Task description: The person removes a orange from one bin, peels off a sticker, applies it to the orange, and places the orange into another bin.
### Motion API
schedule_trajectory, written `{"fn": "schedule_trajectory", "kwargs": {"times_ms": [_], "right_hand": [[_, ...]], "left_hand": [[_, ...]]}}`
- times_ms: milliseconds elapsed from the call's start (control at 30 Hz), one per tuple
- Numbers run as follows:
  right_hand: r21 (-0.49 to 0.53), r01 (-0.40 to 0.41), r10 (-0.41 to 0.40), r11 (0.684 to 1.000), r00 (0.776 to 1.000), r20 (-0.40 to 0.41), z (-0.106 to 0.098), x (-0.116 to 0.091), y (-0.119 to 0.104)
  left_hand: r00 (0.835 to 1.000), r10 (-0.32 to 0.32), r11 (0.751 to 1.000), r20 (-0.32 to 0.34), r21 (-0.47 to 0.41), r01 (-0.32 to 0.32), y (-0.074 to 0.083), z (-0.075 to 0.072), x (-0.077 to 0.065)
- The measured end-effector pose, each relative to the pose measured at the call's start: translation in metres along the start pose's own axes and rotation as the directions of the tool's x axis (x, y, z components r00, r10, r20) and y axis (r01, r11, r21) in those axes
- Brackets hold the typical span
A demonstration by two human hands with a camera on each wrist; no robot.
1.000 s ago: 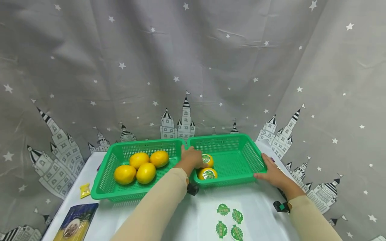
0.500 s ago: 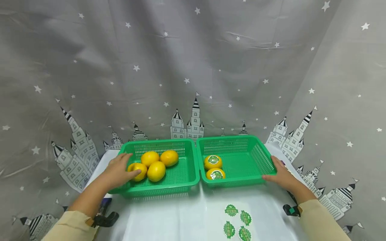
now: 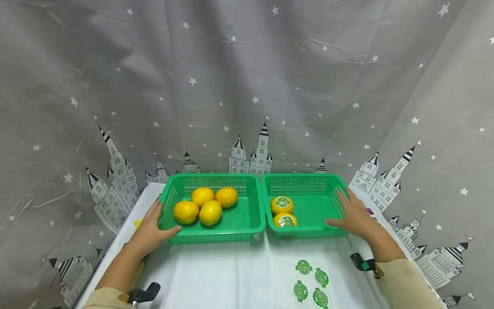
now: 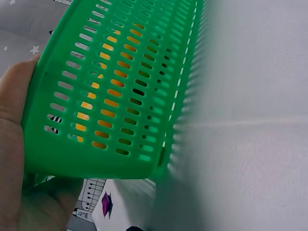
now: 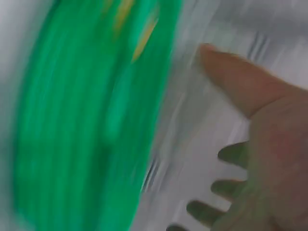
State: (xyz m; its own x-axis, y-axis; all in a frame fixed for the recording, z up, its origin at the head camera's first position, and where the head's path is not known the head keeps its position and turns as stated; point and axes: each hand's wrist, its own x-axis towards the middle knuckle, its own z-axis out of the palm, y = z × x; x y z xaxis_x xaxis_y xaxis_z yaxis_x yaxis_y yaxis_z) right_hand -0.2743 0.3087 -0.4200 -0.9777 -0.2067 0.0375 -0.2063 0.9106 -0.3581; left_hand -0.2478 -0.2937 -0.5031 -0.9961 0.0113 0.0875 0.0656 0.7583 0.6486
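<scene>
The left hand [image 3: 151, 229] holds the near left corner of the left basket [image 3: 224, 235], with its thumb along the front rim and its fingers against the left side. The right hand [image 3: 353, 214] is spread wide at the right end of the right basket [image 3: 312, 210]. In the right wrist view its thumb is apart from the green side, but that picture is blurry, and it is hard to tell if any other finger touches the basket.

The two green baskets sit side by side, with their long sides facing the person. Four plain yellow fruits [image 3: 210, 213] sit bunched together toward the left in the left basket. Two stickered fruits [image 3: 281, 210] sit one in front of the other at the left end of the right basket. Each has a round green and white label on top.

In front of the right basket, four loose stickers [image 3: 303, 267] lie on the white surface [image 3: 216, 274]. A bit of something yellow [image 3: 137, 223] peeks out by the left arm. Behind it all hangs a gray curtain [image 3: 216, 86] with stars and castles.
</scene>
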Motion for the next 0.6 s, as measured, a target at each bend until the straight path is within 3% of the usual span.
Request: {"fn": "schedule_trajectory", "kwargs": {"times_ms": [133, 233, 300, 433, 600], "right_hand": [[0.145, 0.194, -0.193, 0.97, 0.981, -0.02, 0.036, 0.027, -0.111], [0.248, 0.268, -0.276, 0.931, 0.961, -0.002, 0.077, 0.052, -0.182], [0.295, 0.281, -0.299, 0.913, 0.954, 0.016, 0.105, 0.071, -0.217], [0.334, 0.26, -0.299, 0.906, 0.952, 0.069, 0.151, 0.103, -0.26], [0.241, 0.18, -0.222, 0.954, 0.962, 0.16, 0.178, 0.12, -0.278]], "left_hand": [[1.0, -0.022, 1.0, -0.013, -0.002, 0.022, -0.002, -0.003, -0.001], [0.999, -0.039, 0.999, -0.011, -0.009, 0.039, -0.003, -0.002, -0.001], [0.999, -0.046, 0.999, -0.009, -0.014, 0.046, -0.003, -0.002, -0.001], [0.998, -0.055, 0.998, -0.004, -0.023, 0.055, -0.004, 0.0, -0.001], [0.998, -0.063, 0.998, -0.006, -0.028, 0.062, -0.005, -0.001, -0.004]]}}
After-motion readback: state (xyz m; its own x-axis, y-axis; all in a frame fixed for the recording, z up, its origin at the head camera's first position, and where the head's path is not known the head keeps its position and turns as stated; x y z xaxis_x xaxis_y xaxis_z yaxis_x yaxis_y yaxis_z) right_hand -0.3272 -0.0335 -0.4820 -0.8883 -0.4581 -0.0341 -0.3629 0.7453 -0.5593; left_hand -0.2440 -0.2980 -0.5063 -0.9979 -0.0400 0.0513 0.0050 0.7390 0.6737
